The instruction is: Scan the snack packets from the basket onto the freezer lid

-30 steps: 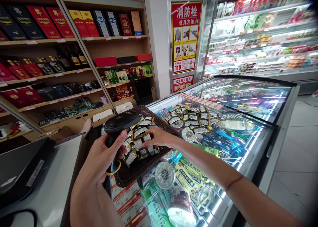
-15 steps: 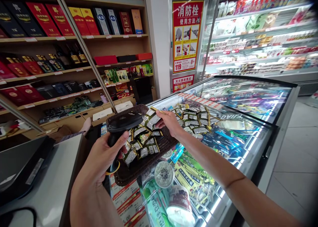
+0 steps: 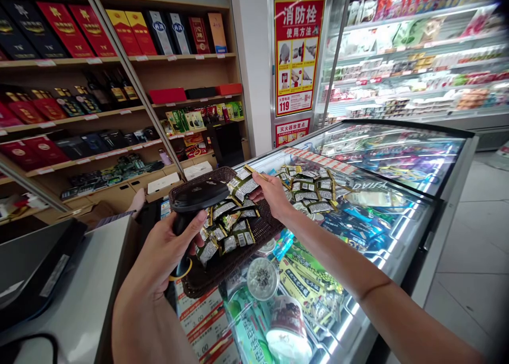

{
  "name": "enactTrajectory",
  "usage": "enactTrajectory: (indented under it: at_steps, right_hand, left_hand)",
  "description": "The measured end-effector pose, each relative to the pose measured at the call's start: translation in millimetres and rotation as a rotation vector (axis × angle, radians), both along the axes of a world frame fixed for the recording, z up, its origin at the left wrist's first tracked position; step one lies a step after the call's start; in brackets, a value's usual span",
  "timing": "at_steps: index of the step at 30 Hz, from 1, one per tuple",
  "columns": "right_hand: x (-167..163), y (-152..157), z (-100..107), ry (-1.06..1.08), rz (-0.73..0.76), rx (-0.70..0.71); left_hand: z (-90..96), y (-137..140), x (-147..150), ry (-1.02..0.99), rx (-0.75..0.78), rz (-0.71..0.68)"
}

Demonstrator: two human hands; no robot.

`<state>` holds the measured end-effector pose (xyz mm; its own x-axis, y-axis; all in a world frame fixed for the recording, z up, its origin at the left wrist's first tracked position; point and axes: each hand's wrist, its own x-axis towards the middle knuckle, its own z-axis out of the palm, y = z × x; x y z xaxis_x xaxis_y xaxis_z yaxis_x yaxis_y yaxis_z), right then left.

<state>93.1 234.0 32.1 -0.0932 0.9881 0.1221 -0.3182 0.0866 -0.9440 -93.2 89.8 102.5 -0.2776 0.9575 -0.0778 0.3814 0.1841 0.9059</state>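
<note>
At your near left is a white counter (image 3: 95,279), with a dark, flat-topped device (image 3: 43,258) on it. Beyond, at the far left, wooden shelving (image 3: 178,78) carries red, black and yellow boxes, with bottles lower down.

Your left hand (image 3: 163,252) has its fingers wrapped around the handle of a black handheld scanner (image 3: 202,195), whose head points right, over the left part of a brown wicker basket (image 3: 269,223). In that basket lie small dark-and-gold packets (image 3: 234,228), loosely heaped.

Your right hand (image 3: 272,194) grasps one raised packet (image 3: 243,186) by its edge, between thumb and fingers. You have it tilted above the far side of the basket, just beside the scanner's head.

To the right of the basket, similar packets form a pile (image 3: 312,191) on the glass top of a chest freezer (image 3: 450,194). Nearer you, tubs and wrapped ices show through the glass. A red fire-hydrant sign (image 3: 297,56) stands behind, and lit refrigerated shelves (image 3: 413,56) fill the far right.
</note>
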Motion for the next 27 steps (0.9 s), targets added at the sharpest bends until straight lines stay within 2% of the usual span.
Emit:
enactTrajectory:
  at_steps: [13, 19, 22, 27]
  right_hand:
    - [0.6, -1.0, 1.1, -0.018, 0.013, 0.022]
    - [6.1, 8.5, -3.8, -0.174, 0.037, 0.086]
    - [19.3, 21.5, -1.0, -0.341, -0.012, 0.130]
    - [74.2, 51.8, 2.2, -0.963, -0.309, 0.207]
  left_hand:
    - [-2.1, 0.2, -1.1, -0.001, 0.021, -0.004]
    - [-1.9, 1.6, -1.2, 0.051, -0.013, -0.017]
    - [-1.6, 2.4, -0.6, 0.037, -0.008, -0.010]
    - [-2.6, 1.0, -1.1, 0.012, 0.020, 0.013]
